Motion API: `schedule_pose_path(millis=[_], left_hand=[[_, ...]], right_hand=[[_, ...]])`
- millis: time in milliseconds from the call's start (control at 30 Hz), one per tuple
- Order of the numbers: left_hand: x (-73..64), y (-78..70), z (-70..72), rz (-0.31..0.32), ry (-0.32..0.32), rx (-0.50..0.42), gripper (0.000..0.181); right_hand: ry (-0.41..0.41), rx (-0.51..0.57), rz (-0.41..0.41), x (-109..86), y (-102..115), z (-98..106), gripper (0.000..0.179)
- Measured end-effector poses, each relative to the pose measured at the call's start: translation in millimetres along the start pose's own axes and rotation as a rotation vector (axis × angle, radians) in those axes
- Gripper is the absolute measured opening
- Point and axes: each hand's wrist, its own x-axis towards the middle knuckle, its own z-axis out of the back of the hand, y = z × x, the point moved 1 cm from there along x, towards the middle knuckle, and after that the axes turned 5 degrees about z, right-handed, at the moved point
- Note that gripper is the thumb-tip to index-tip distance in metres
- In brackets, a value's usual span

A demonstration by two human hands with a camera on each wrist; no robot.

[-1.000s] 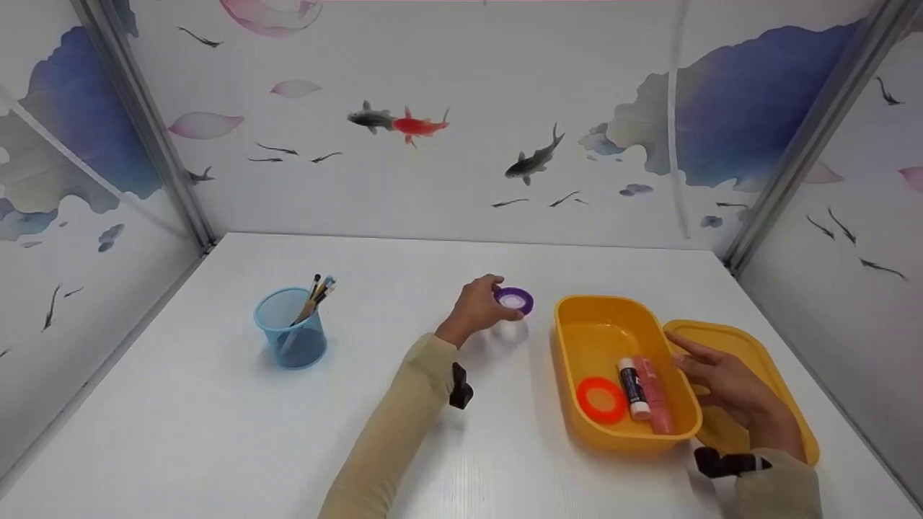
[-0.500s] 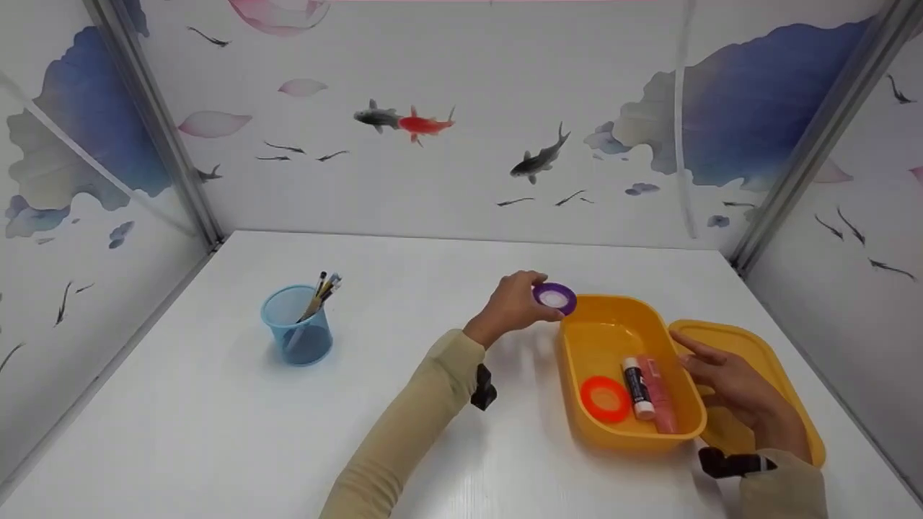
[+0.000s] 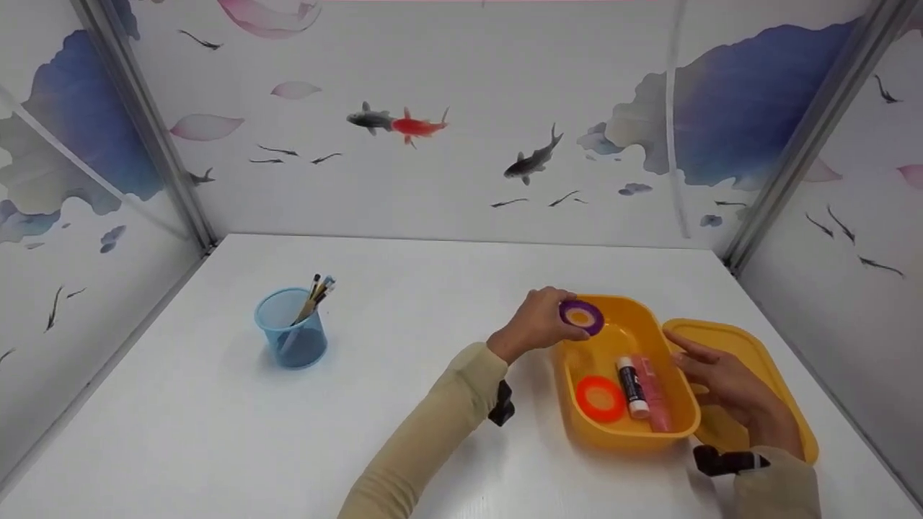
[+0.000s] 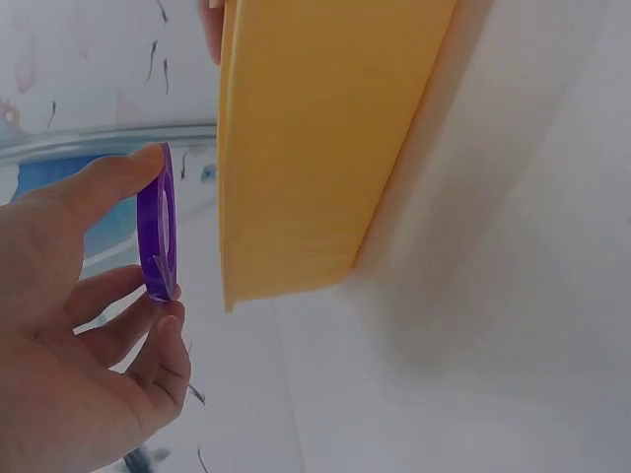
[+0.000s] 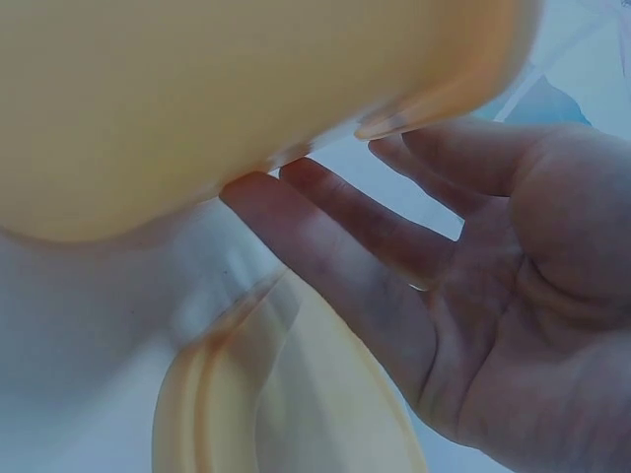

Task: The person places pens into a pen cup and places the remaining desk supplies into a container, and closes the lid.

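Note:
My left hand pinches a purple tape roll between thumb and fingers, above the far left part of an open yellow box. In the left wrist view the tape roll stands edge-on, apart from the box wall. Inside the box lie an orange-red tape roll, a glue stick with a dark label, and a pink translucent tube-like item. Extended fingers of my right hand touch the box's right side; the right wrist view shows the fingertips against its wall.
A yellow lid lies on the table right of the box, partly under my right hand. At the left stands a blue mesh cup with several paintbrushes. Printed panels enclose the white table at the back and sides.
The left hand has carried the purple tape roll rightward from over the table to over the box, lowering slightly at the end. My right hand stays at the box's side.

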Motion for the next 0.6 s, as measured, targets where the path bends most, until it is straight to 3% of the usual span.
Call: schedule_pose_path(millis=[233,467,600], left_hand=[[-1.9,-2.5,-17.7,-0.034,0.042,0.009,0.051],[-2.2,-0.8,-30.1,-0.097,0.051,0.055,0.045],[-2.7,1.7,-38.1,-0.1,0.05,0.068,0.044]], right_hand=[[0.008,0.002,-0.002,0.0,1,0,0.07],[0.011,-0.006,0.008,-0.5,1,0,0.074],[0.0,-0.01,0.028,-2.3,-1,-1,0.074]])
